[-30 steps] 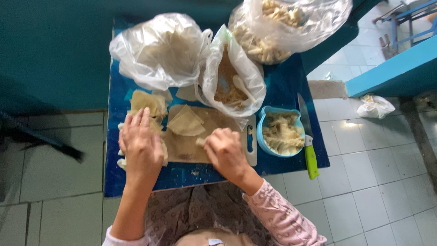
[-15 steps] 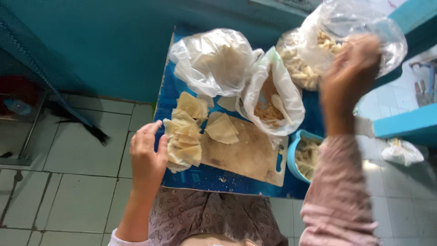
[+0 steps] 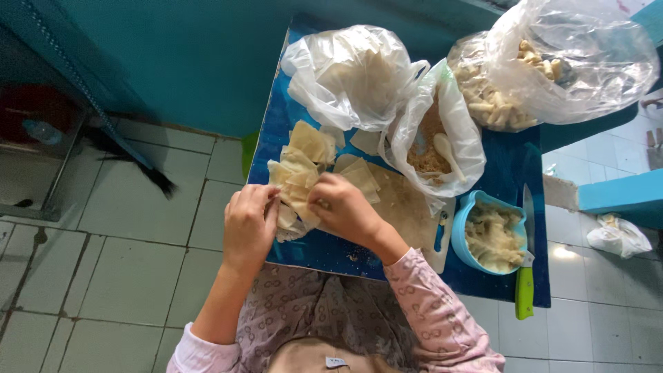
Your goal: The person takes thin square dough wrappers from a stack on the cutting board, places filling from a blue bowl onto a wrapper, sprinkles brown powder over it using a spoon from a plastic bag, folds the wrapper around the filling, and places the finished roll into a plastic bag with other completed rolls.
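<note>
At the far left lies a grey tiled floor [image 3: 103,228] below a teal wall, and then comes the blue bench [image 3: 324,252]. The left hand [image 3: 247,228] rests at the bench's near-left edge, fingers curled down onto the pile of pale square wrappers [image 3: 298,173]; how firmly it grips cannot be told. Just beside it, the right hand [image 3: 345,207] is closed around the top wrapper of that pile, pinching it between thumb and fingers. More wrappers lie spread on the wooden cutting board [image 3: 407,207] to its right, flat and apparently unfilled. Behind the pile sits a crumpled white plastic bag [image 3: 352,76], knotted loosely, and next to it an open clear bag [image 3: 438,138] holding a brownish crumbly filling with a pale spoon [image 3: 445,148] in it. Further right, a blue bowl [image 3: 490,235] holds a pale mashed mixture, and a knife with a green handle [image 3: 526,276] lies along the bench's right side. At the upper right, a large clear bag [image 3: 552,62] is heaped with pale finished-looking pieces, which suggests much of the batch is done, while the wrapper pile shows plenty left. No readable labels show on any bag.
</note>
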Tool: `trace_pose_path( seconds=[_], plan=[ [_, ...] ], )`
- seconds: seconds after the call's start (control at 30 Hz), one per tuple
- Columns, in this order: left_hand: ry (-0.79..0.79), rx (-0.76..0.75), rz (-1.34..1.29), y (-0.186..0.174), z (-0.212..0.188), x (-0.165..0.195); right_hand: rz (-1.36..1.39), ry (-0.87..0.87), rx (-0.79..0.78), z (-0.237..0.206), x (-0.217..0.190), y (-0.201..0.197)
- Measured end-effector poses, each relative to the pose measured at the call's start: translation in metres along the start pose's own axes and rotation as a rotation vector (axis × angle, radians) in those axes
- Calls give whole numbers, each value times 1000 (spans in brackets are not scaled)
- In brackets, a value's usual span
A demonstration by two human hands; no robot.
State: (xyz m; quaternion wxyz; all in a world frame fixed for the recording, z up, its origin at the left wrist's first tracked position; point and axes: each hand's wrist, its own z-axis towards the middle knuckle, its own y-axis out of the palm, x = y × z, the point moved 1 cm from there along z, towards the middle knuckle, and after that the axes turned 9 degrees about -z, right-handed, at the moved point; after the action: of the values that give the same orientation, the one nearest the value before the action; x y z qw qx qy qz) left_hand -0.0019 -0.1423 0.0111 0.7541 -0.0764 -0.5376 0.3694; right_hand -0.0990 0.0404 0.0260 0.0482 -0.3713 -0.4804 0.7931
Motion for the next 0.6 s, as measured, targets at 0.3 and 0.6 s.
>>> trace_pose_path(
  seconds=[0.3, 0.6],
  plan=[
    [-360, -159, -814, 27, -3, 37, 1001, 388, 183, -27, 7, -9],
    [-410, -241, -892, 37, -12, 29, 1149, 436, 0, -55, 11, -20]
  ],
)
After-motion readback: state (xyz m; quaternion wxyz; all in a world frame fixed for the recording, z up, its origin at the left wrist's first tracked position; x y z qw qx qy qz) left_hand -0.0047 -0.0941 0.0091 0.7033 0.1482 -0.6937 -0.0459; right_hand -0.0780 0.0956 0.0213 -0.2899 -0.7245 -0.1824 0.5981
